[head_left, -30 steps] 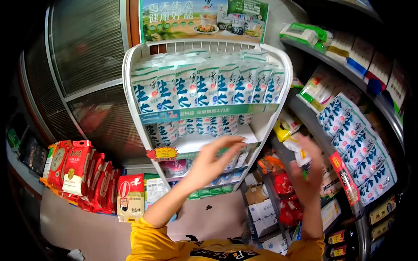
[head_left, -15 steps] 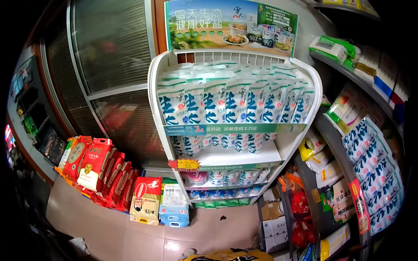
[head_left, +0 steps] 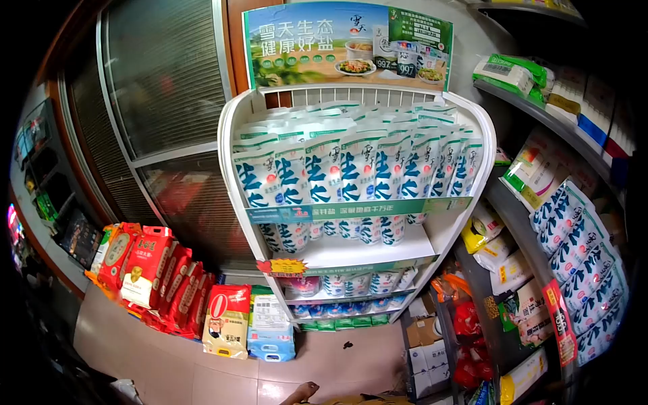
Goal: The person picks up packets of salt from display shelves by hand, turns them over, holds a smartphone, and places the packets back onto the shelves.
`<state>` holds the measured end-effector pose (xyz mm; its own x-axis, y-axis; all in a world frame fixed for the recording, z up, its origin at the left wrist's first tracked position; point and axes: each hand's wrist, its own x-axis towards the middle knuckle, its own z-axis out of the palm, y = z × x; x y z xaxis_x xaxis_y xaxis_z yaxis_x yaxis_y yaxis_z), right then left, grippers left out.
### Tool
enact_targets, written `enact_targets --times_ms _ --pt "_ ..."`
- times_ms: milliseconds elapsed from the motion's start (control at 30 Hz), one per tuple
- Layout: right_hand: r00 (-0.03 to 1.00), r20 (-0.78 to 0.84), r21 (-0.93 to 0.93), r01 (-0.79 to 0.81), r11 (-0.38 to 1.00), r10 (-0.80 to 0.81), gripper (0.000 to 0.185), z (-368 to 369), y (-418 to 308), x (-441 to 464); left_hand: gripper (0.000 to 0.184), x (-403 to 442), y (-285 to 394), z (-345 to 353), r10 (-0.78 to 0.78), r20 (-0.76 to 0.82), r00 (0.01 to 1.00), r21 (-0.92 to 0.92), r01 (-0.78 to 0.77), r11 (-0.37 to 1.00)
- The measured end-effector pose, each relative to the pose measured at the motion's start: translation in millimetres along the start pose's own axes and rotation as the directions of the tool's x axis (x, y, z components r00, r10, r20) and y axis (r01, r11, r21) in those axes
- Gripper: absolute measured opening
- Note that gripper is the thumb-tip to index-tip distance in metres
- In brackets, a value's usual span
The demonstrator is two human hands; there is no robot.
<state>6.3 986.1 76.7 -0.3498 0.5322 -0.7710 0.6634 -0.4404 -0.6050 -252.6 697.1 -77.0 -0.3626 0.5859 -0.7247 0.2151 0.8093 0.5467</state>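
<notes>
At the bottom edge, just left of a sliver of yellow shirt, a small skin-coloured shape shows, which looks like part of my left hand [head_left: 304,391]. Its fingers are too small and cut off to read, and it lies over the tiled floor [head_left: 223,385]. My right hand is out of the frame. Ahead stands a white display rack [head_left: 482,162]. Its top tier holds many upright white and green packets with blue lettering [head_left: 358,169]. More packets [head_left: 295,236] stand on the tier below, with bare white shelf to their right.
Red bags [head_left: 145,270] lean in a row at the left, beside a red and cream bag [head_left: 226,320] and a blue and white bag [head_left: 271,331]. Grey shelves [head_left: 513,101] curve along the right, with white-blue packets [head_left: 574,256]. Cardboard boxes [head_left: 428,361] stand below.
Both hands were raised before the rack a second ago, then dropped out of that area. The view has shifted, showing more floor. The packets look the same.
</notes>
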Motion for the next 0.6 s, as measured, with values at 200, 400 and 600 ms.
enact_targets --times_ms 200,400,600 --pt "0.998 -0.069 0.115 -0.001 0.993 0.009 0.057 -15 25 -27 0.045 -1 -11 16 -0.016 0.088 0.996 0.140 0.004 0.990" --pt "0.982 -0.189 0.365 0.046 0.930 0.026 0.065 -37 62 -80 0.036 45 -59 28 0.041 0.172 0.984 0.192 -0.074 0.979" --pt "0.870 -0.289 0.739 0.468 0.484 -0.400 0.073 -59 42 -161 0.038 46 -58 8 0.087 0.085 0.993 0.083 -0.094 0.992"
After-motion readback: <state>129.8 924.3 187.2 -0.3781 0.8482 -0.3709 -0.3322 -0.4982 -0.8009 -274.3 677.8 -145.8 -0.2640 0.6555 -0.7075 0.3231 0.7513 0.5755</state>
